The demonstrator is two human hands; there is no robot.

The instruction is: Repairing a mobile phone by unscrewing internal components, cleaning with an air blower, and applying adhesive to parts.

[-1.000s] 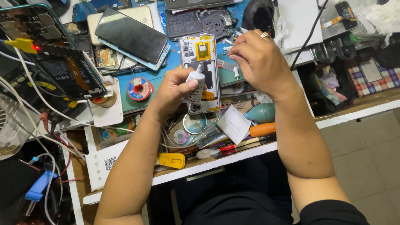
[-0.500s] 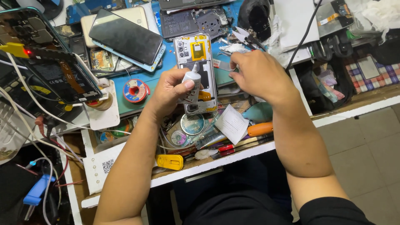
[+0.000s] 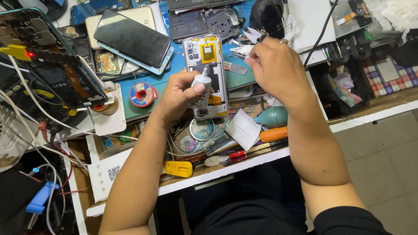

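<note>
Here, left hand (image 3: 180, 93) grip grasping white glue tube (image 3: 201, 89) over opened phone frame (image 3: 205, 61), right hand (image 3: 274, 67) grip clenched, contents unclear, cluttered counter (image 3: 244, 163).

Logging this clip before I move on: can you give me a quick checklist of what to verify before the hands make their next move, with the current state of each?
1. Left hand grips the small white glue tube: ok.
2. Tube nozzle points up over the opened phone frame; whether it touches the frame: cannot tell.
3. Tube cap on or off: cannot tell, too small.
4. Right hand off the frame, raised to its right: ok; what its fingertips pinch: cannot tell.
5. Frame lying flat on the blue mat: ok.
6. Bench edge tidy: not ok; orange-handled screwdriver and yellow tool crowd the edge.
</note>
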